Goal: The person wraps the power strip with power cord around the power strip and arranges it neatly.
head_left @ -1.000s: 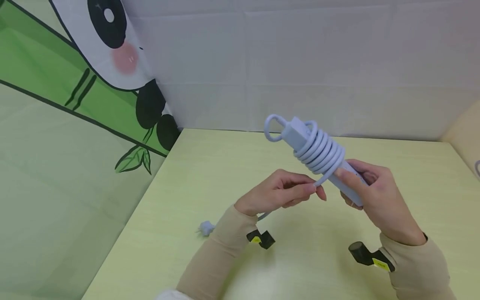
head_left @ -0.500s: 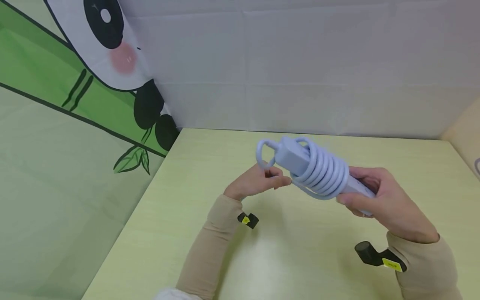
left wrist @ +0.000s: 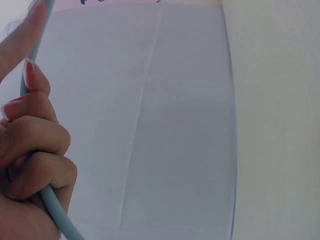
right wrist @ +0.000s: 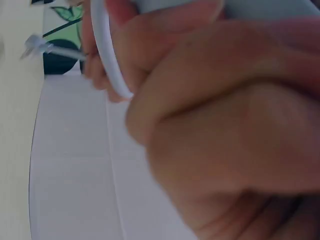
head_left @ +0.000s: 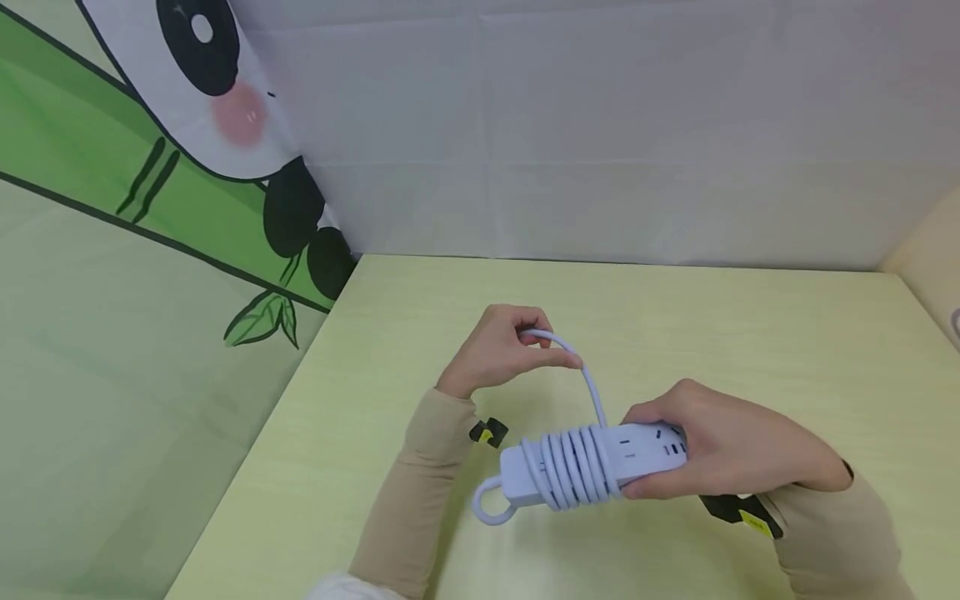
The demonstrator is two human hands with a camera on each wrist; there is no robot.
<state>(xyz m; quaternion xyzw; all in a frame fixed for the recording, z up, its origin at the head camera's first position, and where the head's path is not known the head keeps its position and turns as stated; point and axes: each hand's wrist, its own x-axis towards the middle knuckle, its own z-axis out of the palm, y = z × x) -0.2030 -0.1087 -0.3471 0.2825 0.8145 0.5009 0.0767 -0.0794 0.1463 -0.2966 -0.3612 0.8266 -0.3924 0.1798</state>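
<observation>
My right hand (head_left: 731, 442) grips one end of a white power strip (head_left: 637, 454), thumb along the near side and fingers over the far side. Several turns of its cord (head_left: 573, 467) wrap round the middle of the strip, and a small loop sticks out at the left end. In my left hand (head_left: 510, 350) the free length of cord is held between thumb and curled fingers, arching up from the last turn. The left wrist view shows the cord (left wrist: 59, 212) passing through the curled fingers. A plug (right wrist: 35, 45) hangs at the cord's end in the right wrist view.
Below the hands lies a pale yellow table (head_left: 420, 300). A light cloth (head_left: 600, 133) stands behind it, with a cartoon panda print (head_left: 195, 83) at left. Each wrist wears a small black camera (head_left: 489, 432).
The power strip has come down and turned, its socket face now showing. My left hand has moved left and up, and its cord now rises over the strip's far side.
</observation>
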